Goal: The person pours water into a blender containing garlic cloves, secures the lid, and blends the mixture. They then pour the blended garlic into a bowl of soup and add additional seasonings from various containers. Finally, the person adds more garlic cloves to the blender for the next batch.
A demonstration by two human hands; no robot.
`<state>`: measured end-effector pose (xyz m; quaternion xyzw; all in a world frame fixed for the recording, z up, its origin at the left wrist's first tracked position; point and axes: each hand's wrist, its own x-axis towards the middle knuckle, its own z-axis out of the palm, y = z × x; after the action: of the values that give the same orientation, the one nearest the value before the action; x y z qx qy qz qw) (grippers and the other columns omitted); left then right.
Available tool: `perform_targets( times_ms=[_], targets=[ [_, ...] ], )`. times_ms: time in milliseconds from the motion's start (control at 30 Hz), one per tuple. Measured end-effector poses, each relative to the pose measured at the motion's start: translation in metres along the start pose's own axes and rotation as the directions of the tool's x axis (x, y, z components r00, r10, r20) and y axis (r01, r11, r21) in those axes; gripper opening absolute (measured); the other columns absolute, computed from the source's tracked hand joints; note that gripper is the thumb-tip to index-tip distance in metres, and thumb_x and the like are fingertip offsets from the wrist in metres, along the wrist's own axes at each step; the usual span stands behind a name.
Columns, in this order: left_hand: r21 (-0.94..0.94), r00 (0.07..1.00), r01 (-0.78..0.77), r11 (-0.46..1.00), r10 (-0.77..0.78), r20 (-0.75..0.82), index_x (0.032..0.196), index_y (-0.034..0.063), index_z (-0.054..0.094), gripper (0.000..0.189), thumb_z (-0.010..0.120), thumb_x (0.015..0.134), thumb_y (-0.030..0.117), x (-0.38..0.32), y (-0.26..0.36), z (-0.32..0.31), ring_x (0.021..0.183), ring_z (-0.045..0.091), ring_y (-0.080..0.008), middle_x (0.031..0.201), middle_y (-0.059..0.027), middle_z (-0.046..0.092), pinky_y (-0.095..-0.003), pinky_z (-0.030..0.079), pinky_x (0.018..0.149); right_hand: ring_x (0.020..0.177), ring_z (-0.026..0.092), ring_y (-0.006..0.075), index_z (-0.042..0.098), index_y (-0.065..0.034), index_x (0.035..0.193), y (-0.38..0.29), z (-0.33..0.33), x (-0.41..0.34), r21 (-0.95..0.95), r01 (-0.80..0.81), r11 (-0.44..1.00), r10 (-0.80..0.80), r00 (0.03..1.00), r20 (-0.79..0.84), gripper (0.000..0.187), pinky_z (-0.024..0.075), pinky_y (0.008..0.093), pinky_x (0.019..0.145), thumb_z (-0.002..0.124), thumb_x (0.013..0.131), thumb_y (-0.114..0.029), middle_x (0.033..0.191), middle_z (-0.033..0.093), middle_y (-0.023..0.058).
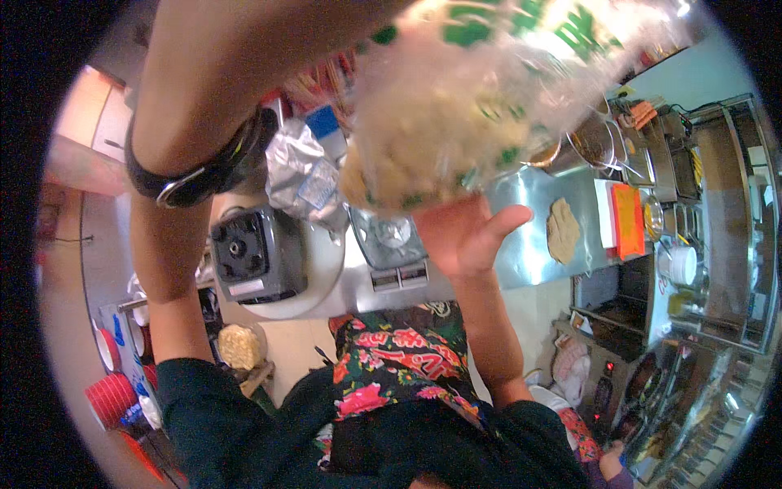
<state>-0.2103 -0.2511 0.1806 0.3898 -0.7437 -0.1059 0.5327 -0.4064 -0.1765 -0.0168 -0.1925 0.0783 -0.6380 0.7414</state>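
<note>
A clear plastic bag with green print (pixel 440 128) hangs close before me, blurred, with pale yellowish pieces inside. My right hand (pixel 458 238) is under its lower end, palm up and thumb spread, bearing it from below. My left hand (pixel 263 67) reaches across the top, just past a black wristwatch; its fingers are cut off or blurred, so their grip is hidden. Below the bag is a digital scale (pixel 400 276) with a transparent container (pixel 388 241) on it. A crumpled silver foil bag (pixel 299 168) stands behind a black blender base (pixel 256 253).
A flat beige piece of dough (pixel 562 231) lies on the steel counter (pixel 519 202). Beyond it are an orange tray (pixel 628 220), metal pots (pixel 592 143) and a white bucket (pixel 678 266). Red bowls (pixel 113 400) stand at lower left. Another person's hand (pixel 611 461) shows at lower right.
</note>
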Motion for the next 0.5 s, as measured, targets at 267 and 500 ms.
perform_targets(
  times_ms=[267, 500],
  targets=[
    [-0.359, 0.927, 0.372, 0.856, -0.322, 0.192, 0.081, -0.0011, 0.065, 0.018, 0.064, 0.087, 0.015, -0.074, 0.021, 0.039, 0.063, 0.054, -0.0062, 0.072, -0.0014, 0.063, -0.0206, 0.043, 0.055, 0.125, 0.042, 0.0319, 0.031, -0.0146, 0.141, -0.070, -0.010, -0.048, -0.495, 0.320, 0.808, -0.479, 0.845, -0.236, 0.084, 0.0370, 0.0522, 0.103, 0.053, 0.079, -0.066, 0.140, 0.040, 0.0104],
    [-0.371, 0.921, 0.372, 0.851, -0.288, 0.264, 0.085, 0.0013, 0.064, 0.018, 0.066, 0.085, 0.019, -0.163, -0.015, 0.058, 0.067, 0.053, -0.0087, 0.073, -0.0037, 0.058, -0.0253, 0.042, 0.059, 0.119, 0.049, 0.0311, 0.039, -0.0095, 0.136, -0.133, -0.028, -0.091, -0.762, 0.202, 0.616, -0.561, 0.791, -0.243, 0.075, 0.0413, 0.0502, 0.100, 0.062, 0.079, -0.052, 0.131, 0.050, 0.0105]
  ],
)
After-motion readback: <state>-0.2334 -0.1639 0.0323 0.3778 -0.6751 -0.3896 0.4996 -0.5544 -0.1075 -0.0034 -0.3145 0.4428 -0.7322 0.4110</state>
